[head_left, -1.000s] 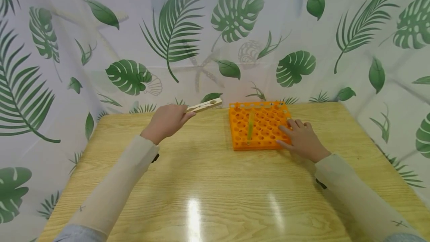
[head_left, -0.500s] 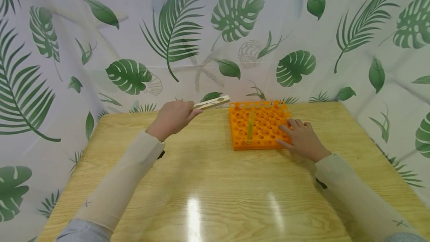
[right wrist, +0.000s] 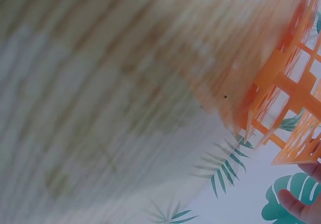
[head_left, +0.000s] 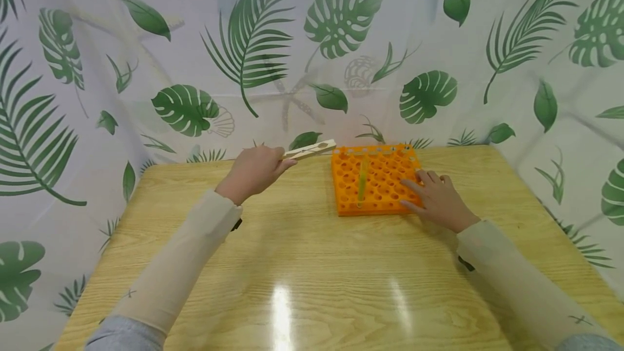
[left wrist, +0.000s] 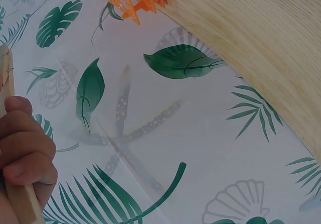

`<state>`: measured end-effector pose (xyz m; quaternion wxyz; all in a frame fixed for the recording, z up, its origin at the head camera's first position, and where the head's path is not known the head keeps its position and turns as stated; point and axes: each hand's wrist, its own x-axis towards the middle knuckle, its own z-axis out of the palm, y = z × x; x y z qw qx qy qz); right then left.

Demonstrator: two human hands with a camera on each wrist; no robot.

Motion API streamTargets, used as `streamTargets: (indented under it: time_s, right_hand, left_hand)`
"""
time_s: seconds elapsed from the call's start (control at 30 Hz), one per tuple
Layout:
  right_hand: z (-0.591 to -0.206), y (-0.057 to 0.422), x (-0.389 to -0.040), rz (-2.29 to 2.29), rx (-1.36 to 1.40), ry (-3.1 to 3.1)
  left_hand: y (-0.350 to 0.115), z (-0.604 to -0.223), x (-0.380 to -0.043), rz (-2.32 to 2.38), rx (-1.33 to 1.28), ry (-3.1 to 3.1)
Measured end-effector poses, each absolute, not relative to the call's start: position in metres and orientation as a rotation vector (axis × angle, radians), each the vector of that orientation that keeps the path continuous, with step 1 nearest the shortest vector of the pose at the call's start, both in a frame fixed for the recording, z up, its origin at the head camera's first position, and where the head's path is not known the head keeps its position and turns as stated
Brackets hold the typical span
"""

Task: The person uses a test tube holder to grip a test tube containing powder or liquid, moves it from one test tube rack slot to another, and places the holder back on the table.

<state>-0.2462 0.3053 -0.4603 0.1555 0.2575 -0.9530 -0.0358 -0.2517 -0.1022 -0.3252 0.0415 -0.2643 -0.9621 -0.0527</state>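
In the head view, my left hand (head_left: 255,172) grips a wooden test tube clamp (head_left: 312,149) that looks like a long clothespin. Its tip points right, close to the back left corner of an orange test tube rack (head_left: 347,191). Curled fingers (left wrist: 27,151) hold the clamp's handle in the left wrist view. A yellow test tube (head_left: 362,180) is at the left part of the rack; whether it stands in a hole or leans across the top cannot be told. My right hand (head_left: 441,199) rests on the rack's right side, fingers spread over its edge.
The rack stands at the back of a light wooden table (head_left: 302,264). Right behind the table's far edge hangs a white cloth (head_left: 287,58) printed with green leaves.
My left hand has moved a little to the right with the clamp, bringing its tip nearer to the rack. The right hand and the rack look still.
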Motion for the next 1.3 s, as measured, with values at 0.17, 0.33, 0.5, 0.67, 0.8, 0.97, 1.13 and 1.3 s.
streamTargets:
  time_s: [0.17, 0.33, 0.5, 0.67, 0.8, 0.97, 1.13, 1.3]
  right_hand:
    - [-0.460, 0.306, -0.246, -0.092, 0.743, -2.743]
    - [-0.458, 0.305, -0.245, -0.083, 0.738, -2.762]
    - [-0.457, 0.303, -0.244, -0.088, 0.728, -2.774]
    - [-0.457, 0.304, -0.244, -0.088, 0.728, -2.772]
    - [-0.459, 0.304, -0.246, -0.090, 0.726, -2.774]
    - [-0.460, 0.306, -0.246, -0.083, 0.725, -2.773]
    - [-0.461, 0.306, -0.246, -0.099, 0.734, -2.754]
    - [-0.463, 0.307, -0.248, -0.104, 0.731, -2.752]
  left_hand:
    - [-0.099, -0.328, -0.254, -0.170, -0.835, -2.935]
    - [-0.096, -0.331, -0.257, -0.222, -0.852, -2.920]
    - [-0.094, -0.331, -0.260, -0.266, -0.847, -2.912]
    - [-0.090, -0.330, -0.263, -0.303, -0.842, -2.918]
    - [-0.087, -0.327, -0.266, -0.319, -0.844, -2.902]
    - [-0.080, -0.321, -0.267, -0.338, -0.853, -2.894]
    - [-0.071, -0.317, -0.267, -0.328, -0.861, -2.905]
    - [-0.064, -0.316, -0.267, -0.296, -0.858, -2.911]
